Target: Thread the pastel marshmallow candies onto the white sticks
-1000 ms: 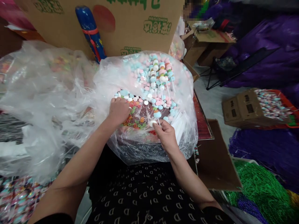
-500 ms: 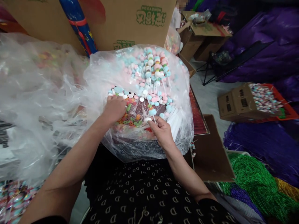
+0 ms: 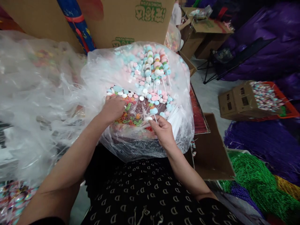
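Observation:
My right hand (image 3: 162, 128) pinches a thin white stick threaded with candies (image 3: 153, 111), blue with orange and green ones above. A white candy (image 3: 148, 119) sits at its fingertips. Over to the left, my left hand (image 3: 114, 107) reaches down among loose candies, its fingers curled under and their tips hidden. Gummy rings (image 3: 128, 118) in red, green, orange and purple lie beside it. Beyond both hands spreads a heap of pink, blue and white candies (image 3: 136, 70), with several filled candy sticks (image 3: 157, 64) laid on top. Bare white sticks (image 3: 173, 123) are bunched right of my right hand.
Clear plastic sheeting (image 3: 131, 150) wraps the work surface, and more plastic bags (image 3: 53, 93) crowd the left. A cardboard box (image 3: 140, 28) stands behind. At right are an open carton (image 3: 211, 153), a box of wrapped sweets (image 3: 236, 101) and green bead strands (image 3: 255, 178).
My left hand has shifted very slightly left among the candies. My right hand keeps its pinch on the candy stick in nearly the same place. The whole view has tilted a little.

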Demonstrator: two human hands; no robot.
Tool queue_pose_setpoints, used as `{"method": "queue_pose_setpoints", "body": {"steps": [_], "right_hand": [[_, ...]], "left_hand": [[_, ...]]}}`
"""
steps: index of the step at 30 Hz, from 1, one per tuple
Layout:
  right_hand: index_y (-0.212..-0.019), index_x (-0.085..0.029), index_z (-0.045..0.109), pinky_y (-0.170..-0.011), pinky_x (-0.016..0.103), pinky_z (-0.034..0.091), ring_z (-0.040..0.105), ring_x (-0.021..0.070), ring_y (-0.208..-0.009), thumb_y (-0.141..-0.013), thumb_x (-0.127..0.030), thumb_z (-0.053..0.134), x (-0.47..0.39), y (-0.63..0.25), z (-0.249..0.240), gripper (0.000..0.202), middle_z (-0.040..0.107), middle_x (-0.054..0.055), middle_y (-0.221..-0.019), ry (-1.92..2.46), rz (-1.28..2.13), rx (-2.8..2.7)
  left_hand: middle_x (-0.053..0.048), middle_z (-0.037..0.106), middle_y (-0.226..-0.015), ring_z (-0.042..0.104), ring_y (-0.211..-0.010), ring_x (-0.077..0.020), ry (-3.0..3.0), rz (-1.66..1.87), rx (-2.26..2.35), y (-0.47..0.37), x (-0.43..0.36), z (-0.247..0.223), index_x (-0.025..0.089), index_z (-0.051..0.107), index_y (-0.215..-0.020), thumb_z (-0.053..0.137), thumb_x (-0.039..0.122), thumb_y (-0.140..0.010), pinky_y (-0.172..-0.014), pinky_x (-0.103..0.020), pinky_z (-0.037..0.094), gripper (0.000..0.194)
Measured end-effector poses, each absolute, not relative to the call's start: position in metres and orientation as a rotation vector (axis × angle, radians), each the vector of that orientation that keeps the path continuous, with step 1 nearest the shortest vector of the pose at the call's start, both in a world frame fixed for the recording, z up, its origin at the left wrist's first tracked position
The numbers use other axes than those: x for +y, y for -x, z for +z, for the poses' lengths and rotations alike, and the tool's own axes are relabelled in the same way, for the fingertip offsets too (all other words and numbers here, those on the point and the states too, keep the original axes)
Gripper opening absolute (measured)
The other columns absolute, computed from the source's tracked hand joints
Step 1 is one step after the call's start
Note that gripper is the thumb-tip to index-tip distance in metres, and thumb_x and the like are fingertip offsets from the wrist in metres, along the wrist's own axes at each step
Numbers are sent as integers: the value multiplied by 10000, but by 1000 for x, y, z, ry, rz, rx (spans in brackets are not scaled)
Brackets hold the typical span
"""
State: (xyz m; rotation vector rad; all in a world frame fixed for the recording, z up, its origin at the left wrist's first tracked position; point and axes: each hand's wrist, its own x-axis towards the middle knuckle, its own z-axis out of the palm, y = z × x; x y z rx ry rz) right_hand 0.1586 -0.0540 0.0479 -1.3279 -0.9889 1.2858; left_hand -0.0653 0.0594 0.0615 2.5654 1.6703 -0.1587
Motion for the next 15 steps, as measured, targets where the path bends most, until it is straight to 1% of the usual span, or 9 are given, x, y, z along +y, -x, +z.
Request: {"method": "queue_pose_setpoints", "body": {"steps": [2, 6, 9, 11, 12, 14, 15], "right_hand": [[-924, -200, 713, -553, 238, 368, 512, 107, -585, -803, -493, 786, -54, -160, 45, 325, 618, -48, -683, 1328, 1280, -972], [-932, -205, 722, -594, 252, 435, 566, 122, -603, -803, -495, 795, -55, -161, 40, 326, 676, -30, -726, 1329, 1274, -966], [-941, -213, 716, -604, 262, 466, 607, 140, -627, -816, -514, 793, -53, -158, 39, 335, 705, -17, -752, 1313, 1292, -970], [-931, -213, 706, -577, 251, 448, 589, 132, -613, -807, -521, 799, -51, -156, 40, 345, 687, -26, -725, 1313, 1279, -951], [-925, -212, 700, -557, 243, 428, 569, 125, -601, -801, -527, 803, -49, -155, 40, 354, 669, -33, -706, 1316, 1268, -936], [-920, -213, 686, -521, 232, 383, 530, 115, -576, -799, -545, 806, -46, -153, 41, 374, 625, -45, -669, 1317, 1251, -909], [-924, -214, 679, -509, 231, 364, 512, 111, -566, -805, -559, 802, -45, -152, 41, 385, 605, -50, -655, 1316, 1246, -903]], "left_hand": [[-155, 726, -1126, 618, -1191, -365, -2565, -120, 1679, 67, 60, 60, 191, 728, -928, 481, 197, -932, -1034, -526, 398, 247], [-162, 732, -1124, 617, -1194, -399, -2539, -13, 1692, 71, 60, 61, 185, 719, -974, 529, 205, -882, -1037, -553, 405, 213], [-134, 750, -1067, 641, -1166, -394, -2437, 208, 1678, 73, 56, 68, 194, 716, -965, 558, 223, -874, -1061, -568, 416, 185], [-92, 758, -1035, 669, -1102, -341, -2278, 508, 1582, 70, 48, 73, 208, 720, -982, 606, 287, -889, -1049, -517, 461, 167], [-69, 760, -1013, 681, -1044, -302, -2162, 665, 1482, 66, 42, 75, 215, 721, -993, 637, 330, -896, -1009, -469, 497, 172], [-36, 754, -946, 681, -901, -224, -1885, 924, 1210, 54, 26, 75, 219, 719, -989, 695, 400, -902, -858, -359, 546, 202], [-28, 745, -904, 671, -845, -199, -1761, 987, 1079, 46, 18, 73, 217, 718, -967, 718, 417, -905, -797, -327, 547, 209]]}}
